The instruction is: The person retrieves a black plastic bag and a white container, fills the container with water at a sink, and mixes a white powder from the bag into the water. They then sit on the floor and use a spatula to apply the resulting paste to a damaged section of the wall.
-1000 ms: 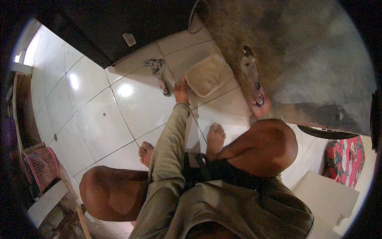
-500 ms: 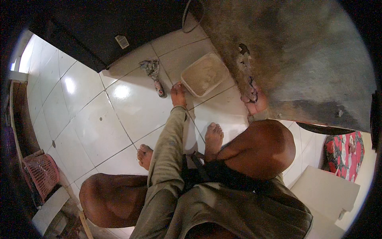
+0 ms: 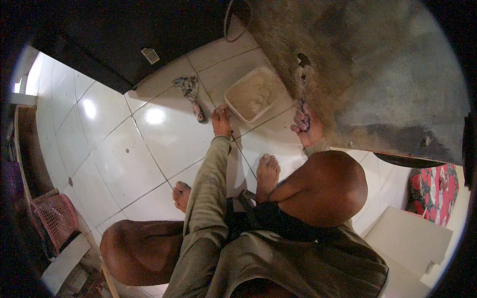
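A white rectangular tub point(image 3: 250, 119) stands on the tiles with pale, powdery or pasty stuff inside. My left hand point(image 3: 221, 120) is at its near left corner, fingers bent at the rim and seemingly gripping it. On the right, my right hand point(image 3: 310, 126) is raised by the edge of a stained grey wall-like surface point(image 3: 377, 84). Its fingers are curled closed around something small and dark, too blurred to name. Just above that hand, a rough pale patch with a dark hole point(image 3: 302, 60) marks the surface. A scraper-like tool point(image 3: 191, 94), caked with grey stuff, lies left of the tub.
A large black cabinet-like piece point(image 3: 124, 44) stands at the far left, a cable loop point(image 3: 231, 25) beside it. A pink basket point(image 3: 55, 218) is at the left. Red flowered cloth point(image 3: 435, 191) and a pale panel point(image 3: 405, 238) lie at the right. My knees flank my arms.
My right hand has shifted slightly up and left along the surface's edge, its fingers more curled into view. The left hand stays at the tub. The view has shifted a little.
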Demonstrator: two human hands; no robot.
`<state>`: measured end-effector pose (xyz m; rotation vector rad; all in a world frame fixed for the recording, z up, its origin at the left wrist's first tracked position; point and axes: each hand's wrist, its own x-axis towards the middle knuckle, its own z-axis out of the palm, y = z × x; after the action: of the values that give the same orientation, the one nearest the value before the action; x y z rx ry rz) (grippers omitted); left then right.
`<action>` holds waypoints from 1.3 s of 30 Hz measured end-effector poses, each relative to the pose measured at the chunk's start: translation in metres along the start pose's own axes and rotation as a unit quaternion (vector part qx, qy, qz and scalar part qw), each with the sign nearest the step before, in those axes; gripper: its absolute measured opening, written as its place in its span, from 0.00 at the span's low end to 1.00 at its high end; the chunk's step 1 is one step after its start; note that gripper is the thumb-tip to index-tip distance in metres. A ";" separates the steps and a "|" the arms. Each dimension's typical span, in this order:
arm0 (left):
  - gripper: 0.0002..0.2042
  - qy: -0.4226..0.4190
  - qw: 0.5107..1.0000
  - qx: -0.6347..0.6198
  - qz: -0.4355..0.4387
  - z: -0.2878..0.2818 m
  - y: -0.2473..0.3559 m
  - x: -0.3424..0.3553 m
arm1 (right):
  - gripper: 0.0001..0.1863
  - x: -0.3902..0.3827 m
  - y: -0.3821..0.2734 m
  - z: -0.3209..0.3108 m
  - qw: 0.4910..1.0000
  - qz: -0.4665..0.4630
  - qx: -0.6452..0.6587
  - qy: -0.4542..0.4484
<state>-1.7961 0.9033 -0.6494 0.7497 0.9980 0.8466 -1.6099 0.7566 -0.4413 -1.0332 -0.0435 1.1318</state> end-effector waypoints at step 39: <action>0.21 -0.003 0.995 -0.075 0.071 -0.026 -0.027 0.020 | 0.07 0.006 -0.017 -0.018 0.998 -0.032 0.059 -0.007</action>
<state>-1.8069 0.9119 -0.6892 0.7002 0.8717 1.0305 -1.5856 0.7490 -0.4421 -0.9133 -0.0201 1.0716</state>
